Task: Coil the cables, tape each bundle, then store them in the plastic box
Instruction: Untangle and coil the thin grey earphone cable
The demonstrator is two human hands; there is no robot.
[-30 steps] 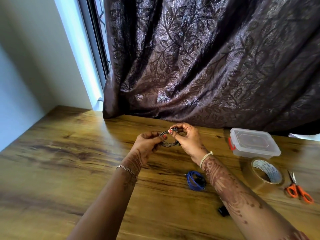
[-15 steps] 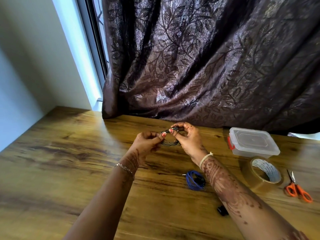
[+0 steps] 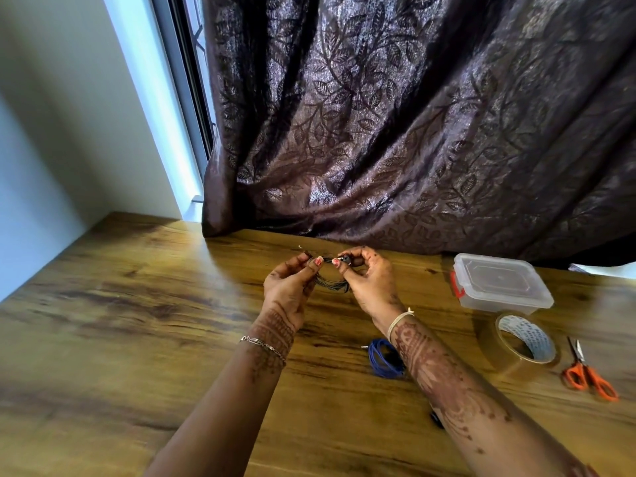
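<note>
A thin dark cable (image 3: 331, 282) hangs as a small coil between my two hands, above the wooden table (image 3: 137, 321). My left hand (image 3: 288, 287) pinches the coil's left side. My right hand (image 3: 370, 282) grips the right side and holds the cable's small plug end at its fingertips. A coiled blue cable (image 3: 382, 358) lies on the table below my right wrist, partly hidden by the forearm. The clear plastic box (image 3: 500, 287), lid on, with a red clasp, stands at the right. A roll of brown tape (image 3: 523, 340) sits just in front of it.
Orange-handled scissors (image 3: 588, 375) lie right of the tape. A small black object (image 3: 436, 420) peeks out under my right forearm. A dark patterned curtain (image 3: 413, 115) hangs onto the table's far edge; a wall and window frame are at the left.
My hands have stayed in place; the fingers shifted slightly on the dark coil, with the plug end now held at my right fingertips.
</note>
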